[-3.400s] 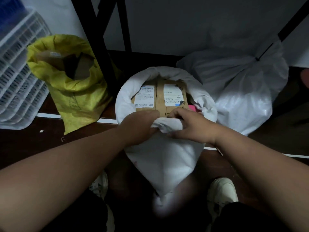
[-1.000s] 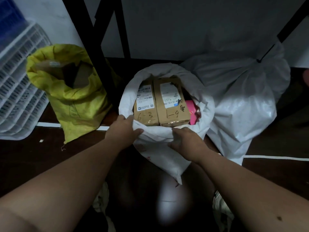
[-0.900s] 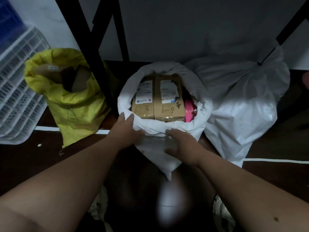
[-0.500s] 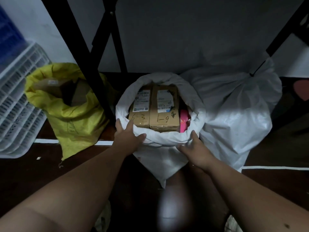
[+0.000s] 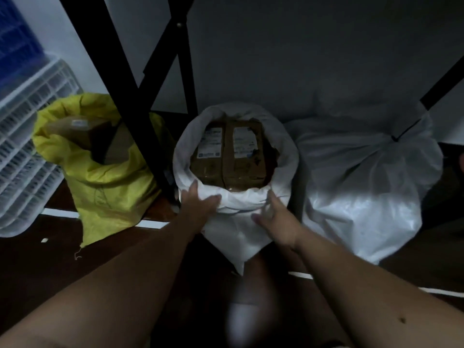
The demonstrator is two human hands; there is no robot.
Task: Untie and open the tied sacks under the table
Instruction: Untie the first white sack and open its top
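My left hand [image 5: 198, 207] lies flat against the rolled-down rim of the open white sack [image 5: 236, 229], fingers straight and spread, the thumb stretched out along the fold toward my right. My right hand [image 5: 276, 217] rests on the same rim just beside it, fingers loosely extended and a little blurred, so I cannot tell whether any of them pinch the cloth; they look relaxed and uncurled. A thin dark thread runs along the fold between my two hands.

Just beyond my fingertips, inside the sack's mouth, two brown cardboard boxes [image 5: 229, 156] stand side by side, each with a white printed label on top. The sack's lower corner hangs down in a point below my wrists.

Out past my left hand, a yellow sack [image 5: 105, 182] stands with its mouth open, brown boxes showing inside it, and a black table leg [image 5: 130, 101] rises between it and the white sack. Farther left is a white slatted crate [image 5: 22, 151].

Beyond my right hand, touching the open sack, sits a second white sack [image 5: 364, 192], its neck gathered and tied with a black cord [image 5: 395, 138].
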